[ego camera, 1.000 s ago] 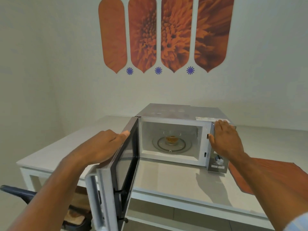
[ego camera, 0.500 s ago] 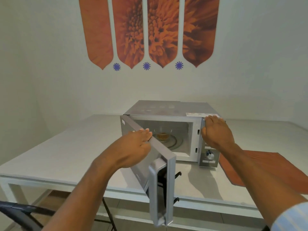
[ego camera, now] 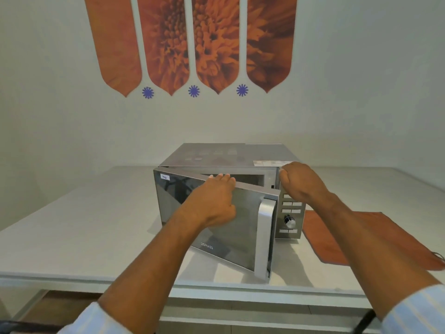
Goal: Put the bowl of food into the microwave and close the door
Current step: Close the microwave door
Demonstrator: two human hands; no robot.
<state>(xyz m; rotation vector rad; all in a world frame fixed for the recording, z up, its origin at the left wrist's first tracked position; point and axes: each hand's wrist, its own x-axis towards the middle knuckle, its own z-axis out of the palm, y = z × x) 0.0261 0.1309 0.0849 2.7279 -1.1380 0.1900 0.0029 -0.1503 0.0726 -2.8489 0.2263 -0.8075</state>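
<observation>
A silver microwave (ego camera: 224, 155) stands on the white table (ego camera: 84, 225). Its mirrored door (ego camera: 231, 239) is hinged at the left and stands ajar, roughly a third open, handle toward me. My left hand (ego camera: 212, 201) lies flat against the door's outer face, fingertips hooked over its top edge. My right hand (ego camera: 301, 182) grips the top right front corner of the microwave, above the control panel (ego camera: 290, 213). The door hides the bowl of food.
An orange cloth mat (ego camera: 349, 237) lies on the table right of the microwave. The wall behind carries orange flower panels (ego camera: 192, 39). The table's front edge runs just below the door's free corner.
My left hand has swung the door from wide open to nearly shut. The bowl on the turntable, visible earlier, is now hidden behind the door. My right hand stays on the microwave's corner.
</observation>
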